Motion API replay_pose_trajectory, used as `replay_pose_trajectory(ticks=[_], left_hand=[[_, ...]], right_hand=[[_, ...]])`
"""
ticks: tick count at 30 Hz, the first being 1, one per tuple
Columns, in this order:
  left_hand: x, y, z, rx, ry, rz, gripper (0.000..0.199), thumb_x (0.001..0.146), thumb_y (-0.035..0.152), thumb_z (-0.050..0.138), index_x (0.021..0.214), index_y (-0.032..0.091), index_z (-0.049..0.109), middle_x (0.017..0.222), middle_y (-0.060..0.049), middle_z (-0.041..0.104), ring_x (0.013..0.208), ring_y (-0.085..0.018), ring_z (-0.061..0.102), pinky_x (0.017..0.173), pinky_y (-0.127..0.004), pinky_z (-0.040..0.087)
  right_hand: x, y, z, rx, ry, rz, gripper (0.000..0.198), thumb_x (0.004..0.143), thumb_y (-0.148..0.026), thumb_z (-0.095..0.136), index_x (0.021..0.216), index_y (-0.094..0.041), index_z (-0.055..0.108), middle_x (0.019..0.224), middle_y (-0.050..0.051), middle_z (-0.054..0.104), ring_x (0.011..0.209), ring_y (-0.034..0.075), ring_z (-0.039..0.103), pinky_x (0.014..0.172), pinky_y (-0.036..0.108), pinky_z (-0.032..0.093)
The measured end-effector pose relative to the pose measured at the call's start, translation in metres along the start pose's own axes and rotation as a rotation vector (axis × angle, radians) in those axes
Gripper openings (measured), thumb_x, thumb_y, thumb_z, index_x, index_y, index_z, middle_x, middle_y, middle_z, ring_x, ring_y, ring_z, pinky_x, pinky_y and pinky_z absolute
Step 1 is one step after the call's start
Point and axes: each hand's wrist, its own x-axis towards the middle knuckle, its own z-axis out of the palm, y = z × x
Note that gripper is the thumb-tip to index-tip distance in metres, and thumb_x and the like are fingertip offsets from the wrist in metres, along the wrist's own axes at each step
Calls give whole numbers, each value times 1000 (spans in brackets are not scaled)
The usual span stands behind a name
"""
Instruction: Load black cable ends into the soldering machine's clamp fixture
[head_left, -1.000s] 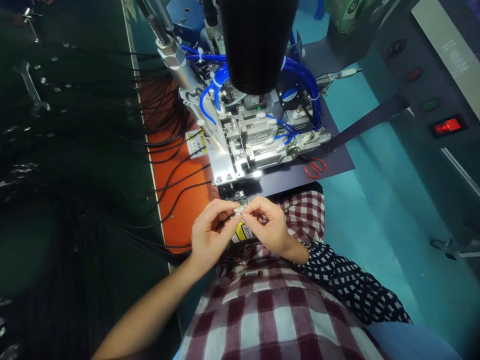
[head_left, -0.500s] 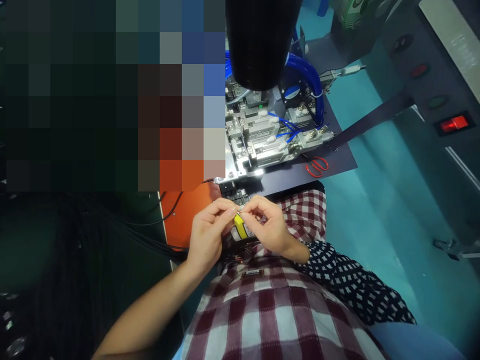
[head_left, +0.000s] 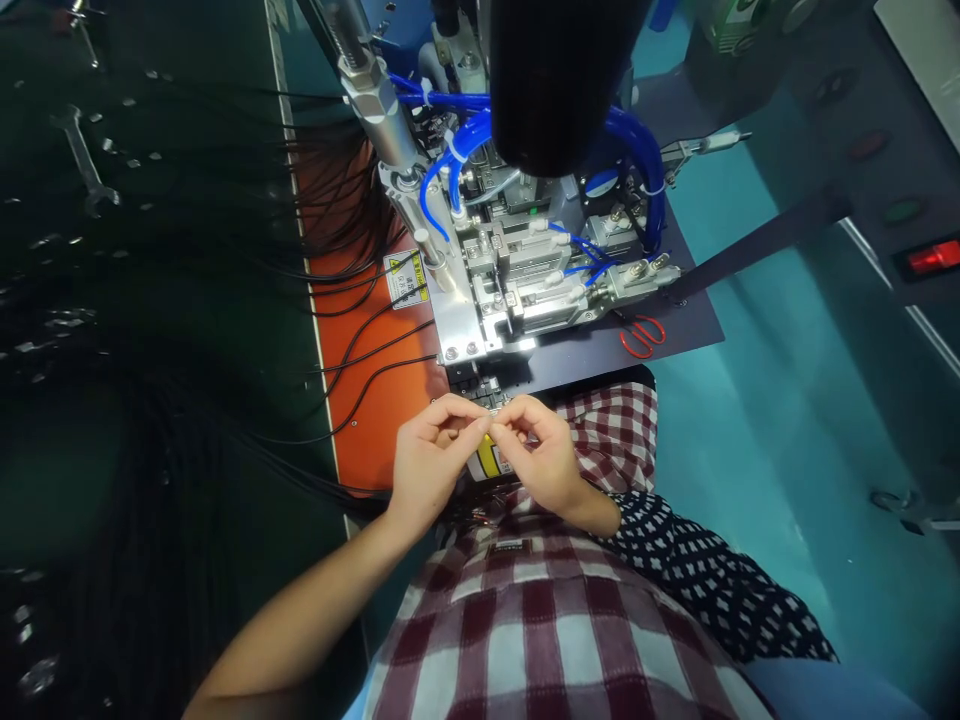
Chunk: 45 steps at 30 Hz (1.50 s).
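My left hand [head_left: 431,455] and my right hand [head_left: 541,450] meet fingertip to fingertip just in front of the machine's near end. Thumb and forefinger are pinched together on each hand. Whatever lies between the fingertips is too small and too covered to name. Below the fingers shows a yellow and white label [head_left: 489,458], partly hidden by my hands. Right behind my fingertips is a small dark metal fixture [head_left: 480,385] at the front of the silver pneumatic machine [head_left: 525,290].
Black cables [head_left: 360,270] run over the orange surface [head_left: 382,390] on the left. A wrench [head_left: 88,165] lies on the dark table. Red-handled scissors [head_left: 643,337] rest on the grey plate [head_left: 690,320]. A black cylinder [head_left: 562,90] hangs overhead. A red switch [head_left: 934,258] glows at the right.
The view has shifted slightly, so machine and hands appear a little further right. My hands keep their pinch together at the same place before the machine.
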Motion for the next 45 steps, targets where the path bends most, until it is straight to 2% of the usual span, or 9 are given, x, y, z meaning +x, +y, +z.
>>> replay_pose_trajectory(ticks=[4, 10, 17, 26, 33, 45], left_hand=[[0, 1, 2, -40, 35, -13, 9, 79, 24, 70, 74, 17, 69, 74, 1, 58, 55, -7, 44, 48, -20, 34], [-1, 5, 1, -193, 18, -192, 11, 77, 24, 70, 71, 16, 64, 57, 5, 46, 47, -5, 30, 43, -19, 25], [-1, 4, -4, -156, 32, -269, 19, 76, 34, 74, 79, 17, 66, 57, 5, 53, 44, -5, 38, 43, -17, 37], [-1, 3, -1, -122, 32, -186, 17, 78, 31, 73, 81, 16, 66, 59, 3, 57, 48, -5, 46, 44, -15, 38], [-1, 3, -2, -146, 23, -219, 17, 77, 32, 73, 82, 17, 66, 58, 4, 55, 46, -6, 45, 42, -16, 37], [-3, 5, -1, -152, 22, -241, 20, 77, 33, 73, 82, 17, 63, 56, 6, 52, 44, -5, 41, 43, -17, 36]], right_hand=[[-2, 1, 3, -25, 3, -26, 10, 86, -19, 60, 77, -18, 57, 74, 0, 56, 62, 11, 52, 57, 24, 42], [-2, 1, 7, -64, 11, -38, 9, 86, -21, 60, 77, -19, 59, 73, 0, 58, 65, 12, 55, 58, 25, 45], [13, -7, -11, -68, -37, -4, 5, 84, -21, 64, 85, -17, 66, 78, 2, 64, 66, 12, 57, 59, 25, 45], [18, -9, -6, -23, -38, 58, 6, 81, -22, 66, 78, -17, 66, 73, 1, 64, 62, 11, 56, 56, 24, 44], [20, -13, -9, 71, -77, 153, 8, 79, -24, 67, 77, -17, 66, 70, 1, 64, 61, 11, 55, 54, 23, 43], [16, -12, -7, 66, -80, 171, 9, 78, -25, 68, 79, -17, 66, 69, 0, 62, 58, 10, 52, 53, 23, 40]])
